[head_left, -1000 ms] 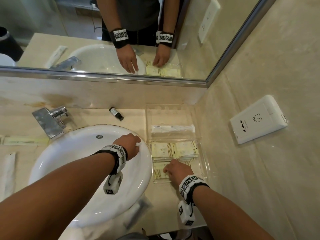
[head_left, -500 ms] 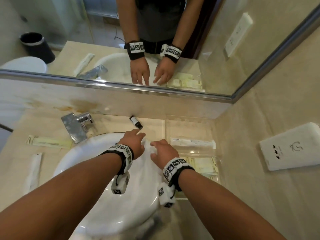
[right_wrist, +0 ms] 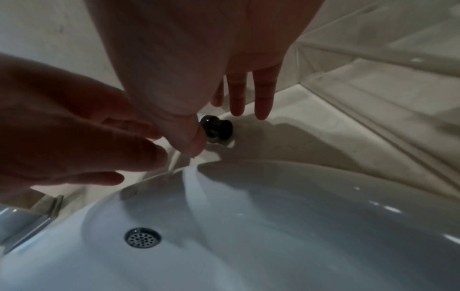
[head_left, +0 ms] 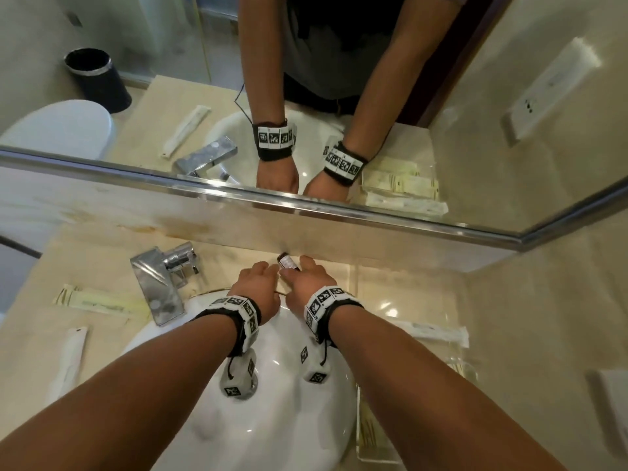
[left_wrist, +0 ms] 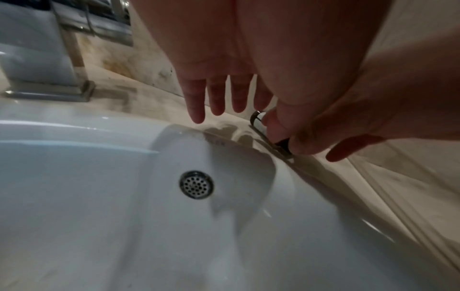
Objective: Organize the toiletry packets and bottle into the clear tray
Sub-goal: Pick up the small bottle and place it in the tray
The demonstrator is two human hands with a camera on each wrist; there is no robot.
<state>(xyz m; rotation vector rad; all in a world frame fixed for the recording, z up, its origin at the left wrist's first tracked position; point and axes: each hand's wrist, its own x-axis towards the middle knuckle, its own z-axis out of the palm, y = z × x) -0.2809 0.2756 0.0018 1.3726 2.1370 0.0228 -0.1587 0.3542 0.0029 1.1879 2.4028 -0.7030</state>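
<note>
A small dark bottle (head_left: 287, 261) with a white label lies on the counter behind the sink, close to the wall. My right hand (head_left: 307, 277) reaches over it: the thumb touches the bottle (right_wrist: 219, 128) and the straight fingers (right_wrist: 261, 98) lie just beyond it. My left hand (head_left: 260, 283) hovers just left of the bottle, fingers (left_wrist: 216, 94) straight and holding nothing. The clear tray (head_left: 390, 294) stands to the right with a long white packet (head_left: 431, 333) and yellow packets (head_left: 373, 436) inside. The right forearm hides part of the tray.
The white sink (head_left: 272, 402) lies under both forearms, and a chrome faucet (head_left: 159, 283) stands at its back left. A yellowish packet (head_left: 95, 302) and a white packet (head_left: 69, 358) lie on the counter left of the sink. Mirror and wall close the back; a wall socket (head_left: 611, 396) is on the right.
My right hand left the packets in the tray and moved left and back to the bottle. My left hand moved from the sink rim back toward the bottle.
</note>
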